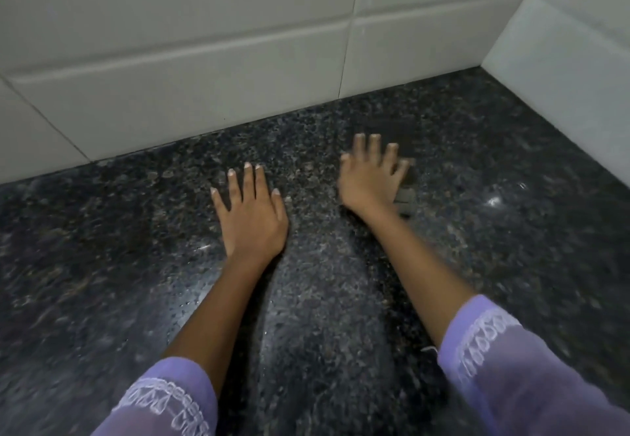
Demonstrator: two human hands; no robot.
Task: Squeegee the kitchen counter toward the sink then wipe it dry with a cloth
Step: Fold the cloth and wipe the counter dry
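Note:
The dark speckled granite counter [136, 265] fills the lower view and shines with wet streaks. My left hand [252, 217] lies flat on it, fingers straight and spread. My right hand [371, 176] presses with spread fingers on a dark grey cloth [405, 198] that is blurred; only its edges show past the fingers and beside the wrist. No squeegee or sink is in view.
A white tiled wall [204, 43] runs along the back of the counter, and a second tiled wall [572, 60] closes the corner at the right. Purple sleeves with white trim cover both forearms near the bottom edge.

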